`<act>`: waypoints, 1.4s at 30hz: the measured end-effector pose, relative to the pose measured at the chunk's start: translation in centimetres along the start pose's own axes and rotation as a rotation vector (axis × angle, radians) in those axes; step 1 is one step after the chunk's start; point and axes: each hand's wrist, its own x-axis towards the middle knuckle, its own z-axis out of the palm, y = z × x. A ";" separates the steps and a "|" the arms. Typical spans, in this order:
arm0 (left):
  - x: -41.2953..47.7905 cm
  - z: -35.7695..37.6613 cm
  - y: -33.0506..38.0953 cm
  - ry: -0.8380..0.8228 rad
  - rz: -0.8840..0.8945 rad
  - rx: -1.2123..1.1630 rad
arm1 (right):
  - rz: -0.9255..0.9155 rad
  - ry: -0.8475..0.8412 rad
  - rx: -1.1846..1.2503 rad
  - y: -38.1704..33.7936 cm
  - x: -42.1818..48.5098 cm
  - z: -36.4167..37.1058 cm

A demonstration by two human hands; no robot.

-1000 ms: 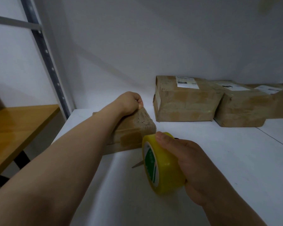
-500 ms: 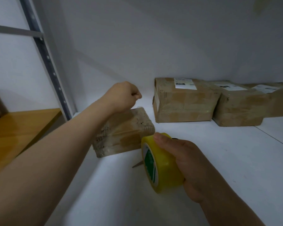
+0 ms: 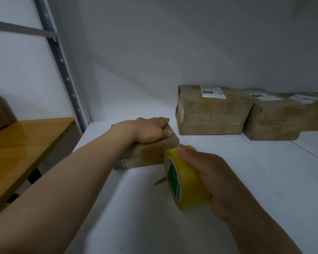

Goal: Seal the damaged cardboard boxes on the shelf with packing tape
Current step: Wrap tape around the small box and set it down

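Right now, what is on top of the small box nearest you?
The left hand grips the small box from above, fingers curled over its far edge. It covers most of the top; what lies beneath is hidden.

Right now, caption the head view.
Left hand holds a small cardboard box on the shelf while right hand grips a yellow tape roll.
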 end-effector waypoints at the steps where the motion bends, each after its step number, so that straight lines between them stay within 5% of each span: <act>1: 0.3 -0.1 -0.2 0.002 -0.027 0.003 | 0.003 -0.002 0.003 0.0 0.0 0.0; 6: 1.2 -0.1 -1.3 -0.014 -0.066 -0.184 | 0.030 0.008 -0.004 0.0 -0.1 -0.1; 12: -1.2 -0.7 -1.9 0.180 -0.031 -0.380 | 0.024 0.002 -0.016 0.0 -0.2 -0.2; 18: -5.6 -0.6 -0.7 0.065 0.168 0.139 | 0.005 -0.019 -0.014 -0.1 -0.4 -0.1; 23: -5.5 2.0 -1.1 0.038 0.232 0.162 | 0.029 0.024 -0.028 0.0 -0.4 0.1; 31: -7.3 0.5 -4.7 -0.013 -0.124 -0.047 | 0.007 0.020 -0.012 0.8 0.2 -0.4; 35: -7.4 0.8 -6.5 0.104 -0.105 -0.254 | -0.076 -0.064 0.021 0.4 0.0 -0.7; 39: -8.9 -2.2 -7.5 -0.102 -0.061 -0.835 | -0.343 -0.209 0.136 -2.6 -0.1 -1.0; 42: -9.7 -3.9 -8.9 -0.241 -0.139 -0.998 | -0.529 -0.246 0.153 -6.3 0.3 0.1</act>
